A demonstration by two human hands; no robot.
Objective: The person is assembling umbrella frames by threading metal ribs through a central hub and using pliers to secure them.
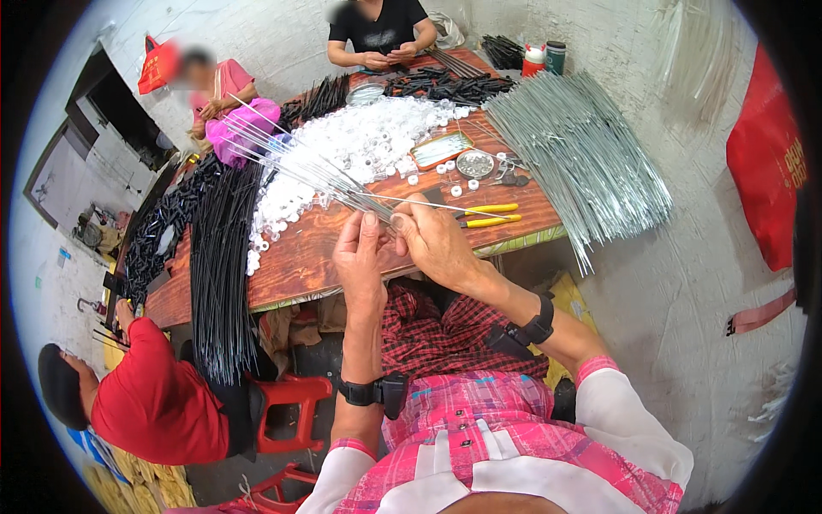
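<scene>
Well, your left hand (pixel 361 248) is clamped on the near ends of a bunch of thin rods (pixel 321 171), thumb pressed to fingers, and your right hand (pixel 432 240) pinches at those ends just beside it; which rods each one bears is hidden by your fingers. The bunch is held up over the near edge of the counter (pixel 300 267), slanting toward its far left side. One pale rod (pixel 428 203) runs crosswise, past your right knuckles.

Your grip is all at one end, so the long free part could sag or fan out if your left thumb eases. Dipping, the tips might rake the heap of white plastic pieces (pixel 368 137) and scatter some. A sharp twist of your wrists could sweep them into the purple bag (pixel 244 133) or toward the person in pink (pixel 229 79), though I can't judge the depth there. The crosswise rod may slip if your right pinch loosens, or snag the yellow-handled pliers (pixel 492 214) near the counter's near edge. To the right, the silver rods (pixel 582 154) jut past that edge, so a stray elbow might drag some off; likewise the black rods (pixel 223 265) overhanging at left.
</scene>
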